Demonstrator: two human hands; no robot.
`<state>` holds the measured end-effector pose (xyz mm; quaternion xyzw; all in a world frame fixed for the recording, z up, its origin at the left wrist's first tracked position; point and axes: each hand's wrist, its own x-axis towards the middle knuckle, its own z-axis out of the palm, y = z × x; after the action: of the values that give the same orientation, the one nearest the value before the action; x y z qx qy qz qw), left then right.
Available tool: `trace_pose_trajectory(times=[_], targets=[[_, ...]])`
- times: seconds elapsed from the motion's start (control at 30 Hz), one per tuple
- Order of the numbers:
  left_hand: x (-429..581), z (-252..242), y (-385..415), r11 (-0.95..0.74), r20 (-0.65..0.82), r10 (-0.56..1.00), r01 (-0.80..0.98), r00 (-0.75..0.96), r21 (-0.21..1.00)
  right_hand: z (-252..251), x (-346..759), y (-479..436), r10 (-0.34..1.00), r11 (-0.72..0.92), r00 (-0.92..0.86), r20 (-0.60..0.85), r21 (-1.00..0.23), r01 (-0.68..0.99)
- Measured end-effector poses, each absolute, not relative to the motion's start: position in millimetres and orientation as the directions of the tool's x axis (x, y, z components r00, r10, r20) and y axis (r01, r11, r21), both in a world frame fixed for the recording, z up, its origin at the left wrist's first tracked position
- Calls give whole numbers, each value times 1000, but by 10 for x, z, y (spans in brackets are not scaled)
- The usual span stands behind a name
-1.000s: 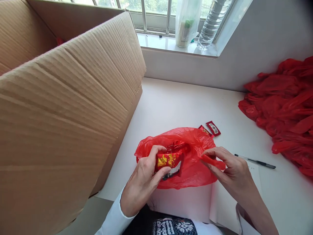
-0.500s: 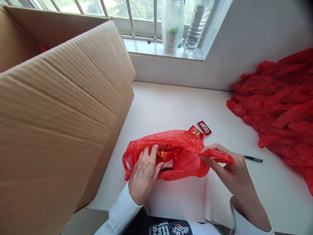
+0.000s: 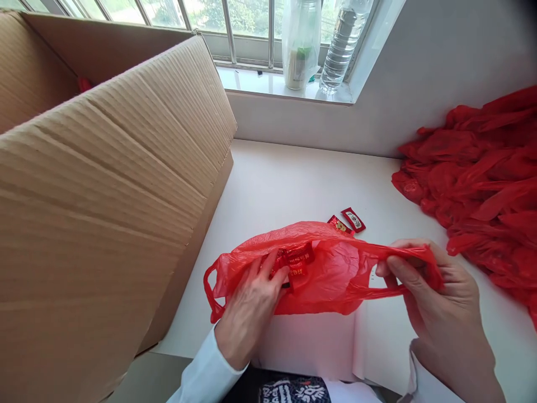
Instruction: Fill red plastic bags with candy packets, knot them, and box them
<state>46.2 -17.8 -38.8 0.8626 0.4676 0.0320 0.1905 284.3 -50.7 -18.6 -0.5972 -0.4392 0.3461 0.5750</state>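
Note:
A thin red plastic bag (image 3: 327, 268) lies on its side on the white table, its mouth spread toward me. My left hand (image 3: 251, 299) reaches into the mouth, fingers apart and partly hidden by the film, touching small red packets (image 3: 298, 254) with gold print inside. My right hand (image 3: 440, 296) is closed round the bag's right handle loop and pulls it taut. The left handle loop (image 3: 208, 291) hangs loose beside my left wrist. Just behind the bag lie two small red packets, one with a white label (image 3: 353, 220) and one with gold print (image 3: 339, 225).
A large open cardboard box (image 3: 138, 184) fills the left side. A heap of red plastic bags (image 3: 486, 173) lies at the right against the wall. On the windowsill stand a water bottle (image 3: 340, 50) and a bagged cup (image 3: 297, 67). A white sheet (image 3: 310, 341) lies under the bag.
My right hand has moved right and stretched the handle loop open. My left hand has shifted slightly within the bag. The bag's mouth is drawn longer to the right.

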Motion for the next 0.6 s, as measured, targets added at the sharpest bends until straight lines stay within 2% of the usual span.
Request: trace_pose_trajectory(times=[0.07,0.13,0.2,0.23,0.27,0.33,0.4,0.47,0.53,0.6], targets=[[376,-306,-252,-602,56,775,708,630,370,-146,2841,-484,929,6,368,37,-996,84],[294,-297,-334,-638,280,770,698,573,325,-106,2835,-482,936,-18,353,2,-998,55],[213,-370,-396,-511,409,829,812,381,280,-67,2831,-502,935,-15,355,1,-999,44],[170,-430,-415,-414,416,866,863,276,290,-48,2831,-517,932,-11,361,6,-999,45],[124,-497,-428,-319,386,904,891,184,322,-28,2832,-533,929,-8,370,10,-999,47],[26,-621,-451,-157,233,971,885,57,439,12,2844,-557,924,-13,382,10,-998,58],[-70,-682,-491,-24,14,1000,846,20,533,46,2876,-571,923,-19,385,11,-997,75],[-155,-648,-565,56,-152,988,826,36,561,68,2934,-586,934,-36,359,1,-995,97],[-232,-534,-670,69,-194,980,812,55,579,80,3013,-620,954,-48,301,0,-987,153],[-312,-383,-789,73,-125,992,781,7,620,95,3085,-682,977,-31,211,27,-963,266]])
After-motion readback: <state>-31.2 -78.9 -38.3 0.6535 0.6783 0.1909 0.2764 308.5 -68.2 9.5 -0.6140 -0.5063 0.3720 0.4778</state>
